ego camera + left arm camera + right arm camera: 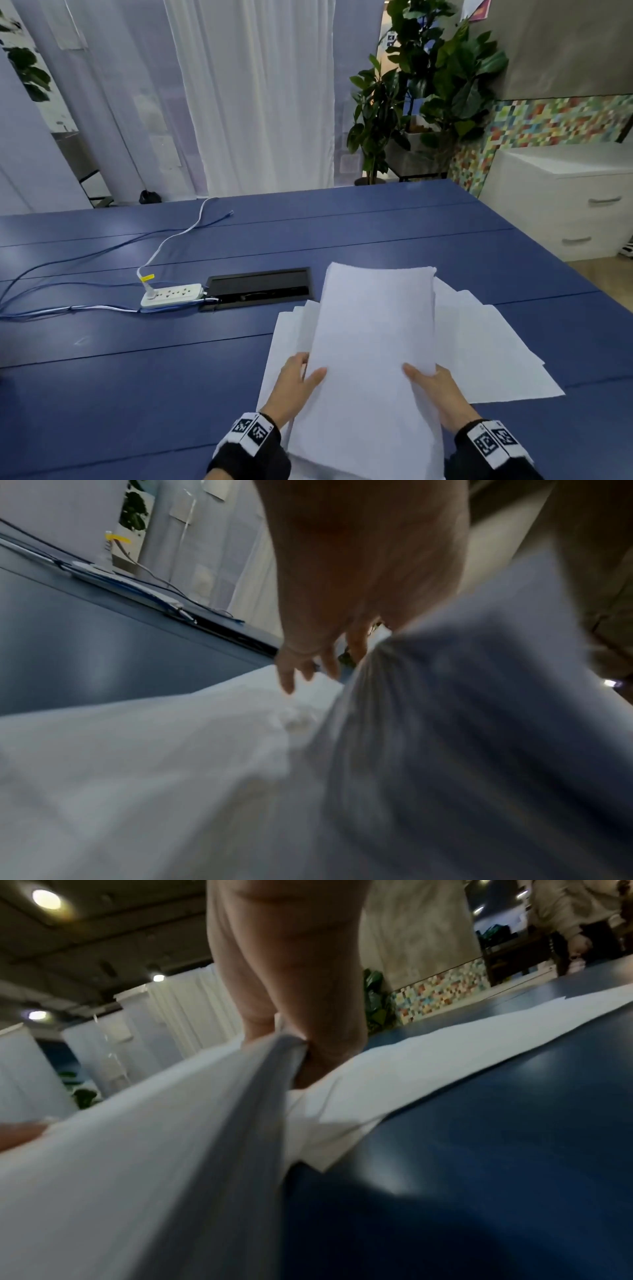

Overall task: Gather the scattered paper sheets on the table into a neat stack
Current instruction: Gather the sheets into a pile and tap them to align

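A thick stack of white paper [373, 342] is held tilted above the blue table [137, 377], its far end raised. My left hand [303, 377] grips the stack's left edge, thumb on top. My right hand [426, 378] grips the right edge, thumb on top and fingers underneath. Loose white sheets [486, 349] lie fanned out on the table under and to the right of the stack, and more sheets [287, 335] stick out on the left. The left wrist view shows my left hand's fingers [291, 674] beside the stack's edge [445, 723]. The right wrist view shows the stack's edge [240, 1123] against my right hand [308, 1010].
A white power strip [171, 294] with cables [68, 308] lies at the left. Beside it a black cable hatch [260, 287] is set into the table. A white drawer cabinet [565, 198] and potted plants [428, 85] stand beyond the table's far right edge.
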The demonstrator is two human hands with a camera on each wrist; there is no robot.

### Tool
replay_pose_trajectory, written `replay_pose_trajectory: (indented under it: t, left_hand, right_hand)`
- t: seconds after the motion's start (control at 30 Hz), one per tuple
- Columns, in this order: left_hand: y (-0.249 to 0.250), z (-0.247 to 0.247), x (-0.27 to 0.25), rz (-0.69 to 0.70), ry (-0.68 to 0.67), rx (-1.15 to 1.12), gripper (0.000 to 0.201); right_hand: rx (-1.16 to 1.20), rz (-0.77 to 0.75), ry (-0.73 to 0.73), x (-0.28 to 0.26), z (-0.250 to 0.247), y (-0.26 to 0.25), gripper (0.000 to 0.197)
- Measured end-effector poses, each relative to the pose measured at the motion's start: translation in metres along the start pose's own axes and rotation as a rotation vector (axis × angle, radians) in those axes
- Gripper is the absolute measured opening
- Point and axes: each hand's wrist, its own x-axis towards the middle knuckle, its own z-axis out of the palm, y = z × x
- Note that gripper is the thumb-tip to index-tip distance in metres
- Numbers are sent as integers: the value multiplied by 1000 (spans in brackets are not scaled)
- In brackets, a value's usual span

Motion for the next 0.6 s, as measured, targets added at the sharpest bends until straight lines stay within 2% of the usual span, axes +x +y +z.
replay_pose_trajectory:
  t: [0.07, 0.13, 0.27, 0.33, 0.5, 0.6]
  left_hand:
    - [-19, 5, 5, -121, -51, 272, 47]
    - [-28, 2, 9, -227, -18, 392, 53]
    - [-32, -10, 27, -300, 85, 399, 67]
    - [-33, -17, 36, -308, 71, 248, 68]
    - [-46, -30, 46, -303, 134, 111, 49]
    - [-49, -30, 47, -293, 106, 165, 43]
  right_hand:
    - [-216, 70, 41, 14, 3, 23, 35]
    - [-403, 114, 77, 26, 10, 39, 39]
    - [-532, 130, 100, 39, 23, 34, 44]
    - [-554, 130, 91, 43, 27, 29, 48]
    - [-557, 80, 67, 39, 31, 24, 43]
    - [-519, 33, 5, 33, 40, 20, 36]
